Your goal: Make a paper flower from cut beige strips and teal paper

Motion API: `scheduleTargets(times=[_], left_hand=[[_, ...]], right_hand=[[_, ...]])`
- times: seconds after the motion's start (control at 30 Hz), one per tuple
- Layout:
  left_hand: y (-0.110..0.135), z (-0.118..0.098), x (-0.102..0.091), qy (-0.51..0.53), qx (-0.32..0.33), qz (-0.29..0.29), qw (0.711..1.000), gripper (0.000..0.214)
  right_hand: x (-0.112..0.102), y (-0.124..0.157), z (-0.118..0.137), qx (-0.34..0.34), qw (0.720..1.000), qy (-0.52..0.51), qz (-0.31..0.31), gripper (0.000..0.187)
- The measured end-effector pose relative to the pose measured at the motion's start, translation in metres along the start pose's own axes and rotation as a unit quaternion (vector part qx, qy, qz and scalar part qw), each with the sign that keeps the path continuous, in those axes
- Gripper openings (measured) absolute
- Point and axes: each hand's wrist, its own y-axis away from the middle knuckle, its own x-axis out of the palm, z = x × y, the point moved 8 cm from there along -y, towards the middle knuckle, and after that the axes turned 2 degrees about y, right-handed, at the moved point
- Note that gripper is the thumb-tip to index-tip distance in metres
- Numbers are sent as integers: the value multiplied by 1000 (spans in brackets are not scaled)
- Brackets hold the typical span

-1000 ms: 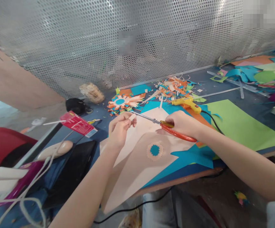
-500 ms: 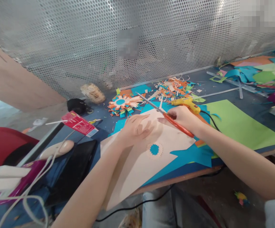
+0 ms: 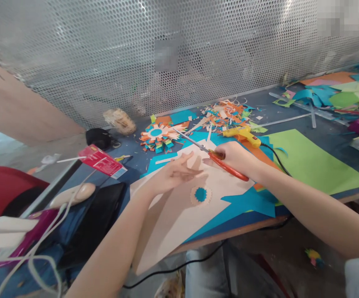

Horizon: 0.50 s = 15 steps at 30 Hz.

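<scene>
A: Left end of the counter (image 3: 136,147)?
B: Black tablet (image 3: 98,223), flat. Red box (image 3: 100,160) beyond it, set at an angle.

A: Next, moving right?
B: Paper flower (image 3: 156,133), blue centre, at the back. Nearer, left hand (image 3: 171,171): fingers loosely spread, no hold on anything visible. It is over the pale sheet (image 3: 173,231); contact, cannot tell. Narrow pale strip (image 3: 165,160) just beyond it, on blue paper.

A: And the sheet?
B: Lies over blue paper, one corner past the counter's near edge. Toothed ring (image 3: 201,194) on it, blue in the middle, right of the left hand.

A: The scissors (image 3: 221,162)?
B: Above the sheet, between the hands, red handles. Blades look together, tips pointing away and left, towards the flower.

A: Right hand (image 3: 233,155)?
B: Fingers closed round the handles, firm hold. Scrap pile (image 3: 225,114) behind it, mixed colours.

A: Far side?
B: Yellow glue gun (image 3: 243,134) just past the right hand, then a green sheet (image 3: 316,161), partly under the right forearm.
</scene>
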Motion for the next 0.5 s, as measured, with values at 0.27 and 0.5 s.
scheduleTargets(times=[0.27, 0.5], left_hand=[[-2, 33, -24, -210, -107, -165, 958, 62], [-3, 51, -27, -257, -179, -137, 940, 58]], right_hand=[[-2, 0, 1, 13, 1000, 11, -5, 51], [-2, 1, 1, 16, 1000, 7, -8, 48]])
